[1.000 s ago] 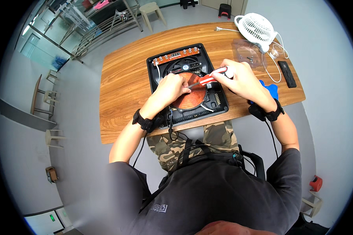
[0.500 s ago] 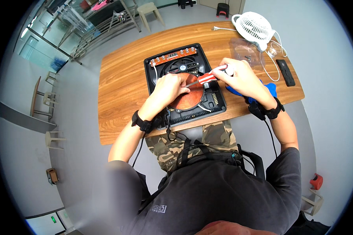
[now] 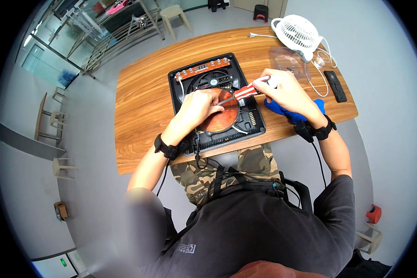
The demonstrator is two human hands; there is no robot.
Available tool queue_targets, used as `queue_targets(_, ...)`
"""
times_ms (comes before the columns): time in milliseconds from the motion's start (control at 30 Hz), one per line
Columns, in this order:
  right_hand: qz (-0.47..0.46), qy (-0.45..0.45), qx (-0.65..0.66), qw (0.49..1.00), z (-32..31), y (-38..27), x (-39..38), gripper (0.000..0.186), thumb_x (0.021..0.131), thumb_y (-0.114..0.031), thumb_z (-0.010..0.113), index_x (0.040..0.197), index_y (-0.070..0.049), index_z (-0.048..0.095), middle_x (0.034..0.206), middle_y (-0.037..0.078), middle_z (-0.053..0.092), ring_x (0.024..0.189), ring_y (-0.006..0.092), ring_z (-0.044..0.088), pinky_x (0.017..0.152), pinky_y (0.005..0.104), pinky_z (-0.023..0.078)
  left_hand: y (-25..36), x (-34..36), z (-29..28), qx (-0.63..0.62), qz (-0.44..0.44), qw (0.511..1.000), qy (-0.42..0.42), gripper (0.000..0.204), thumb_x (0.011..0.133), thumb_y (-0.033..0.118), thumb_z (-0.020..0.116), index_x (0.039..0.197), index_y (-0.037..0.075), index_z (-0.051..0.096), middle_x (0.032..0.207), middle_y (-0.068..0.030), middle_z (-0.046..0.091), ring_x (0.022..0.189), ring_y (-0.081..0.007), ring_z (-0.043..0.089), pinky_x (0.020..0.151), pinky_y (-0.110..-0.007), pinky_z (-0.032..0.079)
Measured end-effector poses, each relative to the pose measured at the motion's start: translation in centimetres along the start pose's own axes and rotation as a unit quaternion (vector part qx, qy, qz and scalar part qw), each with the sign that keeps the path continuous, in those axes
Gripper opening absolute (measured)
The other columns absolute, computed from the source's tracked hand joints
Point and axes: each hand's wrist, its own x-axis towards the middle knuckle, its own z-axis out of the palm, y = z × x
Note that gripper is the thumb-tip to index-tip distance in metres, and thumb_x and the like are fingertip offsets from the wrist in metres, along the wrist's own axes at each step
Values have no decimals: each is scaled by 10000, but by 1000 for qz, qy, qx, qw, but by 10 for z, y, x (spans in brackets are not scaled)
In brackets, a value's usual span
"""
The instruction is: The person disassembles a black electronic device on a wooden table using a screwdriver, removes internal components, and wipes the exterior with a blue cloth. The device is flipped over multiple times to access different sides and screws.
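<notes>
An open black appliance housing [image 3: 236, 70] lies on the table, with an orange button board [image 3: 189, 70], a small fan [image 3: 214, 82] and a round copper coil [image 3: 218, 121]. My left hand [image 3: 193, 112] is closed over the coil, its fingertips pinched at the screwdriver's tip; what they grip there is hidden. My right hand [image 3: 286, 95] is closed on a red-and-white screwdriver [image 3: 243, 92], whose shaft angles down-left to those fingers. A white wire [image 3: 181, 90] runs from the board. A blue cloth [image 3: 275, 108] lies under my right wrist, beside the housing.
The wooden table [image 3: 141, 97] holds a white fan [image 3: 295, 32] with its cable at the back right, a clear plastic sheet [image 3: 282, 60] with small screws, and a black strip-shaped part [image 3: 335, 86]. Stools [image 3: 175, 16] and a metal rack [image 3: 120, 32] stand beyond.
Both hands keep their grips. The housing and table appear slightly further left and lower, and more of the blue cloth shows beside my right hand.
</notes>
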Motion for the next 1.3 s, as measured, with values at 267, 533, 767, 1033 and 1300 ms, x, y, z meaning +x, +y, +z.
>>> queue_targets(267, 15, 6, -2, 1000, -3, 1, 1, 434, 962, -410, 711, 893, 19, 715, 679, 64, 667, 605, 106, 632, 557, 288, 481, 5, -1, -4, -20, -15, 1000, 16, 359, 801, 277, 849, 765, 13, 609, 769, -147, 648, 739, -363, 649, 672, -444, 518)
queue_targets(533, 17, 8, -4, 1000, -2, 3, 1, 419, 956, -407, 714, 907, 8, 730, 653, 52, 656, 597, 97, 614, 574, 286, 476, 2, -2, -5, -28, -12, 999, 16, 360, 806, 268, 849, 762, 11, 600, 761, -151, 632, 730, -359, 639, 665, -432, 513)
queue_targets(767, 12, 13, -2, 1000, -3, 3, 1, 408, 961, -399, 706, 913, 5, 737, 646, 47, 653, 594, 92, 609, 567, 277, 462, 3, -1, -6, -36, 10, 999, 11, 378, 816, 298, 842, 774, 13, 596, 768, -172, 651, 735, -394, 644, 669, -454, 521)
queue_targets(1033, 5, 25, 8, 1000, -5, 4, -1, 402, 970, -391, 699, 905, 5, 735, 638, 48, 651, 591, 86, 604, 563, 274, 459, 1, -3, -3, -25, 18, 999, 23, 363, 817, 274, 840, 806, 6, 596, 782, -182, 656, 762, -401, 657, 686, -453, 533)
queue_targets(1300, 5, 29, 0, 1000, -5, 5, -3, 395, 967, -384, 706, 894, 4, 729, 632, 43, 645, 589, 86, 599, 559, 279, 460, 1, -3, -4, -37, 15, 999, 23, 354, 813, 250, 842, 796, 8, 584, 797, -168, 649, 778, -390, 653, 699, -449, 534)
